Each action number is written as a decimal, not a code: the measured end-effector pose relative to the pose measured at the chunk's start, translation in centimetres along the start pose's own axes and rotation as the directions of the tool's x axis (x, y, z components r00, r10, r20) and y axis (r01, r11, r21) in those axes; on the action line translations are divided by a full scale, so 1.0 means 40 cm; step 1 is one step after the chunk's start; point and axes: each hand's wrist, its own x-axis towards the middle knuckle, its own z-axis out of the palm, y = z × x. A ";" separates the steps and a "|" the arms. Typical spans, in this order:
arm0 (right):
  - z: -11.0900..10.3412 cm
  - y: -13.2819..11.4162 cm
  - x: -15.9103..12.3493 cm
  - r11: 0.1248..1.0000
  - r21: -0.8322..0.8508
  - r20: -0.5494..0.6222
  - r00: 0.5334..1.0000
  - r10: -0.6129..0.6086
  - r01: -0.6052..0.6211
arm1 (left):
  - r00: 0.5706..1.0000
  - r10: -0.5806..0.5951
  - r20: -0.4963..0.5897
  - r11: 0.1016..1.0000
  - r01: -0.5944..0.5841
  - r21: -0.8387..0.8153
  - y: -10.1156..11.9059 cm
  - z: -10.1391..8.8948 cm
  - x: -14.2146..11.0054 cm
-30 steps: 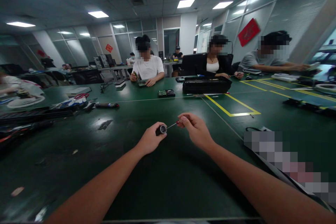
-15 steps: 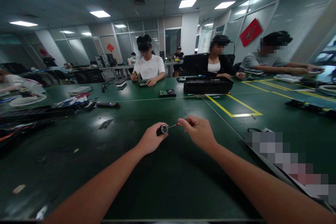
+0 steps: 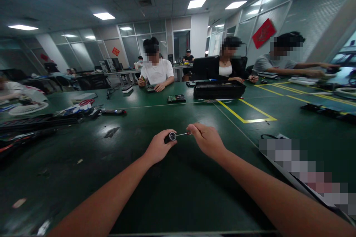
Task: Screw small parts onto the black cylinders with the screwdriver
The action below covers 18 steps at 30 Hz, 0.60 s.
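My left hand [image 3: 158, 146] is closed round a short black cylinder [image 3: 167, 139] with a silver ring at its round end, which faces me and slightly right. Between the thumb and fingers of my right hand [image 3: 209, 140] is a slim screwdriver [image 3: 182, 134]. Its thin metal shaft points left, and a little red shows at its handle; my fingers hide most of that handle. The shaft's end lies at the cylinder's ringed end; whether it touches or enters is too small to tell. Both hands are just above the green tabletop [image 3: 172, 192].
A black open box [image 3: 219, 90] and a circuit board device [image 3: 176, 99] lie across the table. Tools and cables [image 3: 80, 107] are heaped at left, near a dark pen-like tool [image 3: 114, 112]. A sheet-like item [image 3: 300, 177] lies at right. Several people sit opposite.
The view has shifted slightly. The screwdriver shaft lies flatter than before, and my right hand has turned a little. Both hands keep their hold.
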 end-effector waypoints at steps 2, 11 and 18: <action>0.005 0.000 0.000 1.000 0.002 -0.014 1.000 0.012 -0.012 | 1.000 0.009 0.004 1.000 -0.009 0.002 -0.001 0.001 0.000; 0.007 -0.004 -0.006 0.996 0.091 0.028 1.000 -0.007 0.004 | 1.000 -0.015 -0.018 1.000 0.015 -0.001 -0.002 -0.004 0.001; 0.015 0.010 0.000 0.995 0.087 0.049 0.997 0.052 -0.056 | 1.000 -0.004 0.009 1.000 0.004 0.025 0.008 -0.005 -0.001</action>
